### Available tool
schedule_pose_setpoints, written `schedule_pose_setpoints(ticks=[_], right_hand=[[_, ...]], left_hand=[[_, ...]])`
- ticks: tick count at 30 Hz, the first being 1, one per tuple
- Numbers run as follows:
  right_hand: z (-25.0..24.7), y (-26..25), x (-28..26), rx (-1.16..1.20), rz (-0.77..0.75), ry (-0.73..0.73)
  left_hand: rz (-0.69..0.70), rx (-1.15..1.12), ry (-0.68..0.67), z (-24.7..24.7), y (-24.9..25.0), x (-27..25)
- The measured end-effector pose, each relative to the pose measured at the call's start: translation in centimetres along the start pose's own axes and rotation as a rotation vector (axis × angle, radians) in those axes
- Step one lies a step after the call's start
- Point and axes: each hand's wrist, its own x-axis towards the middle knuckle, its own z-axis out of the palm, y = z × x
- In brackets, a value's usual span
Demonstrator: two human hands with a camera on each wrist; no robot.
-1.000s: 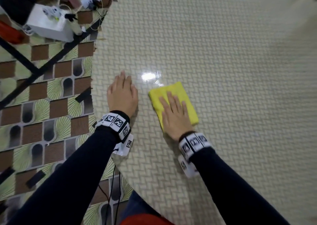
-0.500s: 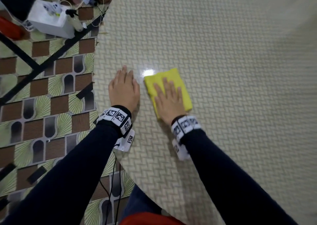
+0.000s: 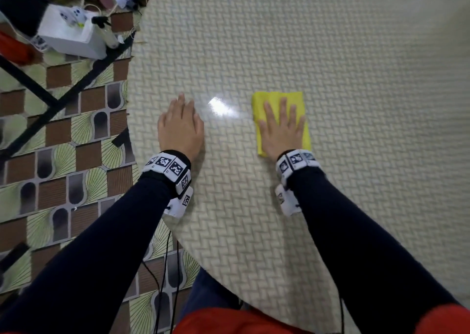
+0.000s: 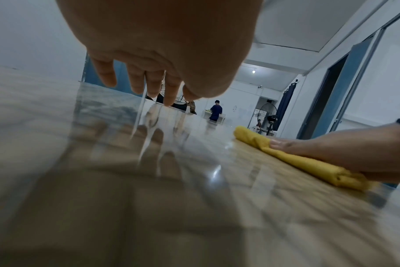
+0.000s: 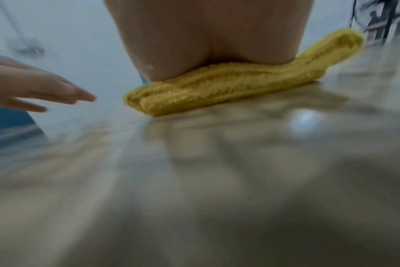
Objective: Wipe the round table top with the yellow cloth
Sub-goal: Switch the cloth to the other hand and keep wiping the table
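A folded yellow cloth (image 3: 274,98) lies on the round table top (image 3: 356,79), which has a beige woven pattern under a glossy surface. My right hand (image 3: 282,127) presses flat on the cloth with straight, spread fingers. The cloth (image 4: 295,160) shows as a thick folded pad in the left wrist view, and the cloth (image 5: 217,90) is squashed under my palm in the right wrist view. My left hand (image 3: 180,127) rests flat on the bare table near its left edge, holding nothing. About a hand's width of table separates the two hands.
The table's curved edge (image 3: 129,119) runs just left of my left hand. Beyond it lies patterned floor (image 3: 50,155) with a white box (image 3: 73,38), cables and a black frame bar (image 3: 76,89). People (image 4: 215,112) stand far off in the room.
My right hand has slid the cloth to the right, away from my left hand, opening a gap between them. The left hand has stayed near the table's left edge.
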Motion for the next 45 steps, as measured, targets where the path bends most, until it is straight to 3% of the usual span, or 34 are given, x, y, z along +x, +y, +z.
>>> schedule_pose_setpoints(ticks=[3, 7, 9, 12, 15, 18, 22, 25, 27, 29, 31, 35, 37, 41, 45], right_hand=[[2.2, -1.6, -5.2, -0.058, -0.237, 0.002], [4.3, 2.8, -14.1, 0.016, -0.429, 0.042], [4.8, 7.5, -17.7, 0.035, -0.371, 0.081], [4.5, 15.4, -19.7, 0.068, -0.131, 0.109], [2.4, 20.4, -16.9, 0.102, 0.177, 0.101], [0.6, 19.9, -11.6, 0.083, 0.268, 0.038], [1.8, 14.6, -11.6, 0.034, -0.022, 0.003], [4.3, 13.4, -18.6, 0.007, -0.275, 0.02], [5.5, 15.3, -23.4, 0.004, -0.345, 0.024], [5.7, 18.8, -26.1, -0.01, -0.295, -0.006], [5.0, 22.7, -26.2, -0.013, -0.143, -0.006], [2.5, 27.1, -20.9, 0.102, 0.239, -0.033], [1.5, 26.1, -17.5, 0.124, 0.293, -0.035], [2.3, 20.5, -16.9, 0.069, 0.009, -0.053], [5.6, 18.5, -25.5, 0.006, -0.284, -0.036]], left_hand=[[0.004, 0.018, 0.009, 0.0, 1.4, -1.1], [0.003, 0.034, -0.015, 0.5, 4.2, -3.1], [0.009, 0.036, -0.036, 0.9, 5.7, -4.4], [0.059, 0.033, -0.032, 1.8, 7.7, -6.6], [0.072, 0.027, -0.044, 2.9, 9.3, -8.8], [0.083, 0.036, -0.058, 4.0, 10.6, -10.5], [0.119, 0.065, -0.053, 5.2, 12.2, -11.7], [0.131, 0.085, -0.055, 5.7, 13.5, -12.4], [0.14, 0.086, -0.058, 6.0, 14.2, -12.7], [0.154, 0.083, -0.063, 6.3, 14.8, -13.0], [0.173, 0.079, -0.064, 6.7, 15.3, -13.4], [0.209, 0.083, -0.077, 7.3, 16.4, -14.4], [0.221, 0.089, -0.085, 7.5, 16.8, -14.9], [0.235, 0.075, -0.065, 8.1, 17.8, -15.8], [0.272, 0.087, -0.052, 8.6, 19.3, -16.2]])
